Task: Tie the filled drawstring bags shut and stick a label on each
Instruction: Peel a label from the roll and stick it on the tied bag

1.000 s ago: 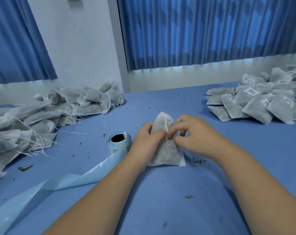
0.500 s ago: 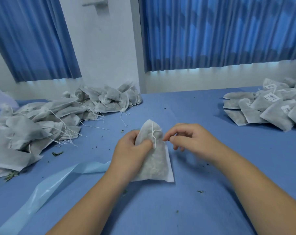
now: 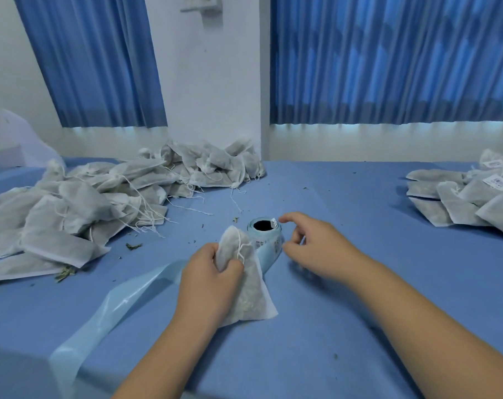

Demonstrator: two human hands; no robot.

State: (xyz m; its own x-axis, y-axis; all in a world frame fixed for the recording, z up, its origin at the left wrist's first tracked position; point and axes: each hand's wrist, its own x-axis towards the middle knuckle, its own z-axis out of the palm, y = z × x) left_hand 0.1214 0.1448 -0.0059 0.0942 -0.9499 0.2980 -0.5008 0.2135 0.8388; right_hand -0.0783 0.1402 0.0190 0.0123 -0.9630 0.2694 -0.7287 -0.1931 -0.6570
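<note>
White untied bags (image 3: 71, 203) heap at the left. Your left hand (image 3: 210, 280) grips one bag (image 3: 253, 295) near centre; beside the label roll (image 3: 269, 241) just right, your right hand (image 3: 313, 243) hovers, fingers loosely spread, empty. Peel one label cleanly; press it flat.

Even daylight seeps through the far blue curtains (image 3: 388, 59). Soft shadows fall on the worktop (image 3: 345, 326) beneath the slightly blurred right hand (image 3: 316, 244). Wide-angle bending at the edges.

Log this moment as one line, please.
left hand: grips drawstring bag | right hand: open, beside label roll | step: bag not yet labelled
</note>
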